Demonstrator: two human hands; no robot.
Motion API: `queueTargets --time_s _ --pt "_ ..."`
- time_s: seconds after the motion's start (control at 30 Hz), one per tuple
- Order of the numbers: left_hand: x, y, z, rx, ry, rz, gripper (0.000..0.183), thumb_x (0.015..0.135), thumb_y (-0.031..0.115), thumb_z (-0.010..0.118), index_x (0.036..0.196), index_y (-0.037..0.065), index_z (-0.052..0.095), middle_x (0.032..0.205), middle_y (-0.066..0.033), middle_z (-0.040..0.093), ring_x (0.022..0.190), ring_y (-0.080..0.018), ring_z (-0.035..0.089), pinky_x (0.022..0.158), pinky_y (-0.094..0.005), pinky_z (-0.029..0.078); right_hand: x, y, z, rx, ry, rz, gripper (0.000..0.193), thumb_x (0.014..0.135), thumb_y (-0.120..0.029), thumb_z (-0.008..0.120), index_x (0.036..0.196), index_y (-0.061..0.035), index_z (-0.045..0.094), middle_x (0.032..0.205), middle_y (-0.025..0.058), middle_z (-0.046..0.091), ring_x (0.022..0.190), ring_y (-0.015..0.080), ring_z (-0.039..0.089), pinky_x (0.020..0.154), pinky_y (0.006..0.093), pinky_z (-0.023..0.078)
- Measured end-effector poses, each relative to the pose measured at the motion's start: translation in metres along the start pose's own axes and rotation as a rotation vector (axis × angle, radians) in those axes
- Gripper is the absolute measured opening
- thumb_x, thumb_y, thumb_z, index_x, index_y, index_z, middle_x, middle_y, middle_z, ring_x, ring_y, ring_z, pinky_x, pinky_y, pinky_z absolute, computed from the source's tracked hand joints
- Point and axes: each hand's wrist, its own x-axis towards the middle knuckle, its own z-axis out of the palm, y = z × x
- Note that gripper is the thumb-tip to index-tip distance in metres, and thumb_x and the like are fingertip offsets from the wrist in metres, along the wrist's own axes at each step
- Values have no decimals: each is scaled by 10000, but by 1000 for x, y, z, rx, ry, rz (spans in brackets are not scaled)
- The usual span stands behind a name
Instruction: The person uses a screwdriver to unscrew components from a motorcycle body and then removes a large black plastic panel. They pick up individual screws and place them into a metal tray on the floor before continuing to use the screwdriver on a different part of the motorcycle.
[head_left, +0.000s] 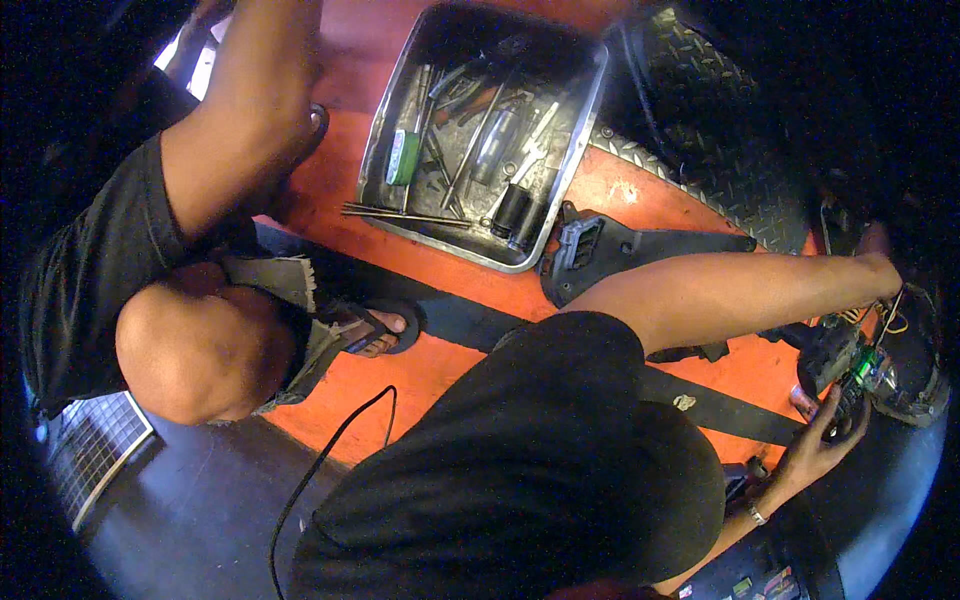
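Both my arms reach to the far right. My left hand [879,268] is closed, its fingers partly hidden, over what looks like a thin metal rod [891,312] pointing down. Below it, my right hand [818,450], with a bracelet at the wrist, curls thumb and fingers round a small black part [850,408]. Just above that part, a piece shines bright green [864,362]. Thin yellow and orange wires [898,324] run beside the rod. A dark rounded housing [915,375] lies against these pieces at the edge; its details are too dark to tell.
A metal tray [480,254] of hand tools stands on the orange and black floor [440,385]. Right of it lies a black plastic part [640,248] near a diamond-plate surface [690,165]. Another person's knee [200,350] and sandalled foot [385,330] are at left. A black cable [320,455] curves nearby.
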Motion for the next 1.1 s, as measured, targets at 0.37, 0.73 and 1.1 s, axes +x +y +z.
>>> queueTargets --time_s 0.37,0.73,1.1 --pt "-11 -3 -8 66 -14 -17 457 805 306 623 1164 26 585 1107 -193 604 988 -270 593 861 -397 455 -1 11 -4 316 -115 35 467 938 -289 529 1272 28 455 994 146 593 742 196 582 560 230 461" --pt "-91 33 -78 821 -113 360 493 792 374 643 1124 12 597 1042 -193 638 977 -276 616 861 -400 482 3 -14 -10 844 -218 508 470 937 -308 524 1281 -4 422 816 61 574 524 100 489 436 186 337" --pt "-373 52 -334 1947 1172 33 238 816 155 602 1044 92 618 1301 -152 478 1205 -325 439 977 -458 362 13 32 -25 1434 -649 506 447 932 -374 542 1181 -4 525 860 34 527 511 26 333 414 174 290"
